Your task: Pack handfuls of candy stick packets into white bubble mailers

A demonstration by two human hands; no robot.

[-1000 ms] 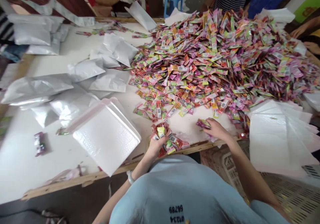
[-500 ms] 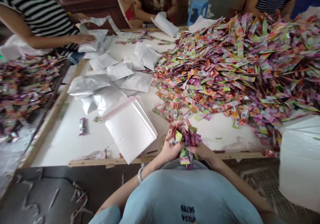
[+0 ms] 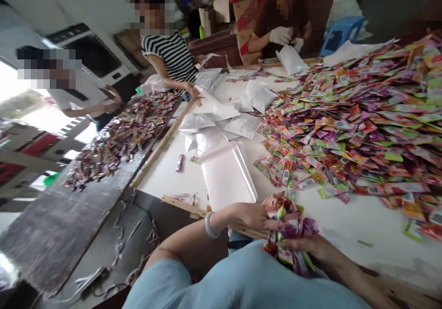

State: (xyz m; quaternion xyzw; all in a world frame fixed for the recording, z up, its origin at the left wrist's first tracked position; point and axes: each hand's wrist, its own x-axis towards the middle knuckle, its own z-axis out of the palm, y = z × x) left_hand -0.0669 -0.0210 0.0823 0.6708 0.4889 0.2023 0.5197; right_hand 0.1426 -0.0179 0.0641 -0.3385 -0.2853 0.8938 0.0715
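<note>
Close against my body, a thick bunch of small colourful snack packets (image 3: 290,219) is held between both hands. My left hand (image 3: 252,217) lies along the left side of the bunch, its fingers reaching over the packets. Around the lower right side curls my right hand (image 3: 307,245), its thumb across the front. Just beyond my left hand, white padded mailer envelopes (image 3: 228,177) lie stacked on the white table (image 3: 164,173). A large heap of similar packets (image 3: 355,129) covers the table's right side.
Filled white pouches (image 3: 241,125) are piled behind the envelopes. A single packet (image 3: 179,163) lies to their left. Wooden strips (image 3: 169,138) edge the table. On the left, a dark table (image 3: 51,226) bears another packet heap (image 3: 127,131). Three people work around the tables; cords (image 3: 119,244) trail below.
The view has swung left, bringing the dark table and more people into sight. My left hand has shifted over the bunch of packets, which both hands still hold.
</note>
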